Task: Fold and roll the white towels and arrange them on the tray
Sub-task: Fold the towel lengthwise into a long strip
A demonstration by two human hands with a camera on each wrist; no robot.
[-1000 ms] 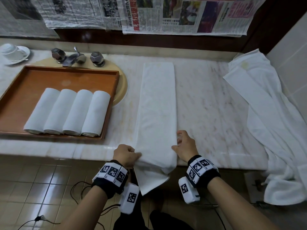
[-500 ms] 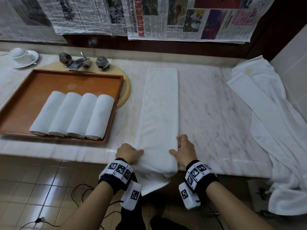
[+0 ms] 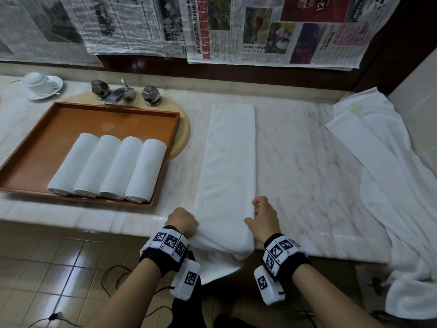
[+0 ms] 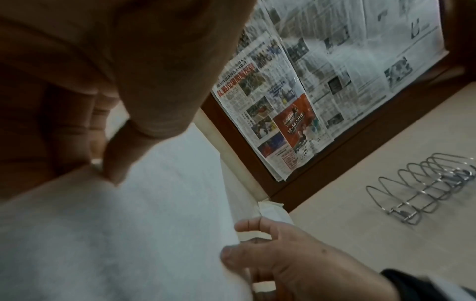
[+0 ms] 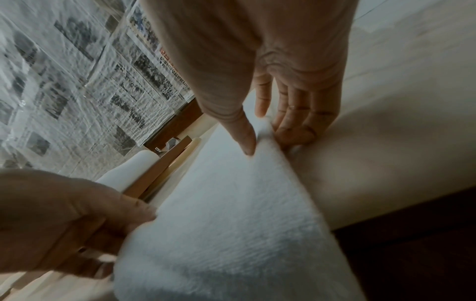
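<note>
A long folded white towel (image 3: 229,162) lies lengthwise on the marble counter (image 3: 307,174). Its near end hangs doubled over the front edge. My left hand (image 3: 183,220) grips the towel's left edge at the counter's front, thumb on top and fingers curled beneath. My right hand (image 3: 256,216) pinches the right edge, thumb (image 5: 244,140) on top of the towel (image 5: 219,203) and fingers against its side. To the left stands the brown wooden tray (image 3: 59,138) with several rolled white towels (image 3: 113,166) side by side along its near end.
A heap of white linen (image 3: 390,185) covers the counter's right end and spills over the edge. A faucet (image 3: 123,92) and a cup on a saucer (image 3: 42,84) stand at the back left. Newspapers (image 3: 260,31) cover the wall. Cables lie on the tiled floor (image 3: 59,268) below.
Both hands keep hold of the towel's near end with only small shifts. The head view has tilted, so everything sits lower in the picture.
</note>
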